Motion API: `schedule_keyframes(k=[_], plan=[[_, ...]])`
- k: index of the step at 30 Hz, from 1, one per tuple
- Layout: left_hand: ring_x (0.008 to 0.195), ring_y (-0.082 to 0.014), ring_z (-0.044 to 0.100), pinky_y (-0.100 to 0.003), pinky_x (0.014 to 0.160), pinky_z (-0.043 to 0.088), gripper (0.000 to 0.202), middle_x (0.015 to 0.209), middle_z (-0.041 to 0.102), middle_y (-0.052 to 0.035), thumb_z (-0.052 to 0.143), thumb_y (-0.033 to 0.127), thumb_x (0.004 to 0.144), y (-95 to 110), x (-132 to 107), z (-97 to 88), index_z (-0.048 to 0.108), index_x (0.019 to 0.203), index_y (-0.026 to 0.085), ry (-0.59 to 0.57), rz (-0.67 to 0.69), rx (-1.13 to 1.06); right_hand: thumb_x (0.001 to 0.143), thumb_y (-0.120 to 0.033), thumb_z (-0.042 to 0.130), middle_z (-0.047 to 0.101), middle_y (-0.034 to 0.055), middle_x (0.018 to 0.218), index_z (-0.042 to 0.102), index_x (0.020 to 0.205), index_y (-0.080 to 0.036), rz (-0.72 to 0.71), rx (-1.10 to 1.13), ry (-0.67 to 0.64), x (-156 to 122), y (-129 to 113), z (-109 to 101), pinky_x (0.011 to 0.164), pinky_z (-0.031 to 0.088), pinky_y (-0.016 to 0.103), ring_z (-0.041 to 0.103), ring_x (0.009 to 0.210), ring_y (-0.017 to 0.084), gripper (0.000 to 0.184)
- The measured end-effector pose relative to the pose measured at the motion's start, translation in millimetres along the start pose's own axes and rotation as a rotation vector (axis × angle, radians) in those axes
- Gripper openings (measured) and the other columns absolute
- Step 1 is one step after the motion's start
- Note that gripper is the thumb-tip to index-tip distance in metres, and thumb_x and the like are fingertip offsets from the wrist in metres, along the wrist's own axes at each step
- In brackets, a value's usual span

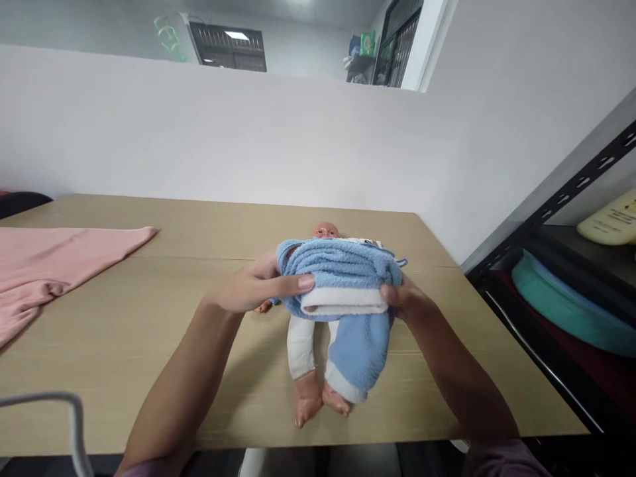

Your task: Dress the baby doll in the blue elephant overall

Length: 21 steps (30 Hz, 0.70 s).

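Note:
A baby doll (325, 231) lies on its back on the wooden table (149, 331), head away from me, bare feet toward me. Bunched over its body is a blue fleece garment (342, 271) with a white waistband. My left hand (253, 288) grips the garment's left side, thumb laid across the blue cloth. Gripping the right side is my right hand (405, 298), fingers curled into the cloth. One blue leg of the garment hangs over the doll's right-hand leg; the other doll leg shows white fabric.
A pink cloth (44, 265) lies spread on the table's left part. A black metal shelf (556, 218) stands at the right, holding a teal round object (561, 301) and a yellowish item (613, 218). A white wall rises behind the table. A grey wire loop (69, 411) sits at lower left.

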<state>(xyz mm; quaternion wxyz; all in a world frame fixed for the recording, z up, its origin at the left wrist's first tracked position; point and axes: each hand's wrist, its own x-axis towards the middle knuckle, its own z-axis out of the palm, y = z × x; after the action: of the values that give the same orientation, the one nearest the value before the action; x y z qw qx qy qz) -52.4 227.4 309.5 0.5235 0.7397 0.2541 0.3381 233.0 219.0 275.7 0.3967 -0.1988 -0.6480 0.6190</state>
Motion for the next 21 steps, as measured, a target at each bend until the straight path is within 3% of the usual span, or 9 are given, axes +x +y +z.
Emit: schedule_keyframes(k=[3,5,7,9,11,13,16,18,21], plan=[[0.073,-0.0212,0.07,-0.033,0.073,0.064,0.041,0.072,0.069,-0.0025,0.085,0.059,0.092,13,-5,22.2,0.077,0.101,0.019,0.011,0.047,-0.046,0.069,-0.056,0.102,0.08,0.013,0.135,0.072,0.139,-0.023,-0.002,-0.053,-0.026,-12,-12,17,0.121,0.057,0.052,0.074,0.131,0.035,0.083],[0.091,-0.0253,0.076,-0.035,0.087,0.066,0.044,0.091,0.079,-0.0066,0.092,0.052,0.087,18,-8,42.1,0.078,0.111,0.019,0.027,0.052,-0.038,0.08,-0.045,0.097,0.08,0.0108,0.136,0.072,0.136,-0.024,-0.008,-0.138,0.117,-19,-16,28,0.12,0.057,0.05,0.074,0.131,0.032,0.065],[0.105,-0.0278,0.077,-0.036,0.094,0.065,0.051,0.113,0.082,-0.0095,0.094,0.048,0.086,15,-15,64.9,0.075,0.123,0.019,0.15,-0.023,0.0,0.089,-0.038,0.086,0.081,0.0085,0.133,0.073,0.133,-0.025,0.03,-0.214,0.321,-25,-12,38,0.119,0.057,0.049,0.075,0.129,0.031,0.047],[0.115,-0.0299,0.077,-0.038,0.098,0.064,0.052,0.127,0.081,-0.0111,0.088,0.049,0.092,5,-28,88.6,0.071,0.131,0.02,0.347,-0.134,0.053,0.091,-0.036,0.079,0.083,0.0078,0.125,0.075,0.127,-0.023,0.124,-0.298,0.429,-33,-3,45,0.117,0.058,0.05,0.075,0.126,0.031,0.038],[0.117,-0.0318,0.076,-0.041,0.101,0.063,0.044,0.127,0.08,-0.0121,0.079,0.051,0.099,-11,-47,110.6,0.07,0.127,0.019,0.498,-0.216,0.114,0.09,-0.034,0.076,0.083,0.0078,0.12,0.077,0.123,-0.022,0.197,-0.401,0.403,-44,8,52,0.117,0.056,0.05,0.074,0.125,0.032,0.035],[0.112,-0.0328,0.078,-0.042,0.097,0.062,0.036,0.119,0.082,-0.0116,0.073,0.049,0.101,-26,-69,127.9,0.07,0.12,0.018,0.558,-0.283,0.17,0.089,-0.031,0.075,0.084,0.0069,0.114,0.079,0.118,-0.023,0.205,-0.5,0.324,-56,18,60,0.113,0.058,0.047,0.075,0.119,0.032,0.03],[0.099,-0.0315,0.078,-0.039,0.086,0.06,0.03,0.107,0.081,-0.0077,0.071,0.045,0.099,-41,-98,142.2,0.067,0.116,0.02,0.568,-0.371,0.251,0.089,-0.029,0.078,0.081,0.0042,0.088,0.078,0.094,-0.023,0.272,-0.625,0.215,-74,29,73,0.086,0.063,0.037,0.076,0.089,0.027,0.008],[0.097,-0.0305,0.076,-0.038,0.085,0.057,0.032,0.106,0.08,-0.0057,0.07,0.042,0.098,-48,-114,146.1,0.064,0.121,0.021,0.56,-0.406,0.284,0.088,-0.03,0.079,0.077,0.0031,0.077,0.075,0.083,-0.023,0.352,-0.697,0.178,-82,36,81,0.074,0.06,0.034,0.071,0.075,0.024,0.01],[0.095,-0.0289,0.075,-0.038,0.085,0.054,0.031,0.103,0.077,-0.0028,0.063,0.04,0.1,-63,-130,149.9,0.059,0.125,0.023,0.528,-0.461,0.309,0.089,-0.027,0.079,0.081,0.005,0.089,0.08,0.094,-0.024,0.345,-0.722,0.108,-84,47,90,0.08,0.06,0.037,0.072,0.084,0.026,0.005]])
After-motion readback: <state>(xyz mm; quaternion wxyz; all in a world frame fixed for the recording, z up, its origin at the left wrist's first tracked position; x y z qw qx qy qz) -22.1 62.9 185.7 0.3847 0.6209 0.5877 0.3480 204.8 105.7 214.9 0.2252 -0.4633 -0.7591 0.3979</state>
